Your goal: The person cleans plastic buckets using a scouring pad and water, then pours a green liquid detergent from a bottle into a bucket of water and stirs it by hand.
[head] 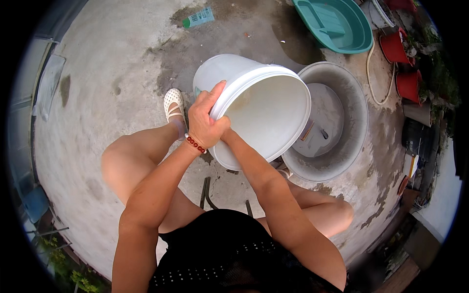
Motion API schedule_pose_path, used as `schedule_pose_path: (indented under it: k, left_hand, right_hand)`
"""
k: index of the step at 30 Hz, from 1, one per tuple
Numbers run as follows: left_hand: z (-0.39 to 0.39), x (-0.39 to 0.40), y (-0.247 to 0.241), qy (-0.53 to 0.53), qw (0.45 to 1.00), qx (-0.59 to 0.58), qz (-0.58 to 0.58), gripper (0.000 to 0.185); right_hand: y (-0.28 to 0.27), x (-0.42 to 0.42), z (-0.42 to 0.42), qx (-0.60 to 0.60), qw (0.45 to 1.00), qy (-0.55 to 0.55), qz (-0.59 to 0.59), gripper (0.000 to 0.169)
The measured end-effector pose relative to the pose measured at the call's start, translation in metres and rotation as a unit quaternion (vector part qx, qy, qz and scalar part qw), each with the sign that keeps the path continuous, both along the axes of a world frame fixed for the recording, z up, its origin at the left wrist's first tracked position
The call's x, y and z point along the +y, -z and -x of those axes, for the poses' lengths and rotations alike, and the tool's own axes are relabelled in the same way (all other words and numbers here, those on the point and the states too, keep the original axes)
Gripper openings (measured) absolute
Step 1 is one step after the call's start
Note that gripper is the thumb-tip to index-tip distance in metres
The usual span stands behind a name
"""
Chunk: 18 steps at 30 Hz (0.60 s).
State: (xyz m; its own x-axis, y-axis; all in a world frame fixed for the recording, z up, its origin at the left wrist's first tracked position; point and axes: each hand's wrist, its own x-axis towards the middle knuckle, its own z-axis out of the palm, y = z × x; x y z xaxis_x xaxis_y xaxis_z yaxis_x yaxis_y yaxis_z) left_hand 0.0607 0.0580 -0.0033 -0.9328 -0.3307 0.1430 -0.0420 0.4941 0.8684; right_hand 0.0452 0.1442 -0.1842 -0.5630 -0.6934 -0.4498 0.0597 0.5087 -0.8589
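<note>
A large white plastic bucket is tilted in front of me, its mouth facing me and its near wall slightly stained inside. My left hand, with a red beaded bracelet at the wrist, grips the bucket's rim on the left side. My right forearm crosses the bucket's mouth to the same stretch of rim. There my right hand is mostly hidden at the left hand, so its grip is unclear. Beside the bucket on the right stands a round grey metal basin. In it lie a brush-like object, partly covered by the bucket, and a small dark item.
A teal plastic tub lies at the upper right, near a pale hose and red pots with plants. A squeezed tube with a green cap lies on the wet concrete floor. Stool legs show between my knees.
</note>
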Motion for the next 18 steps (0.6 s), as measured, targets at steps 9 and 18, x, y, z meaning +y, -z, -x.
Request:
schedule_pose_path:
  k: [9,18]
  left_hand:
    - [0.005,-0.001,0.009,-0.034,0.998,-0.003,-0.048,0.07]
    - [0.009,0.014,-0.001,-0.022,0.993,-0.038,-0.109,0.076]
  right_hand:
    - [0.029,0.052,0.083,0.366,0.783,-0.273,-0.422,0.034]
    - [0.082,-0.1,0.052,-0.075,0.991,0.11,-0.024,0.031]
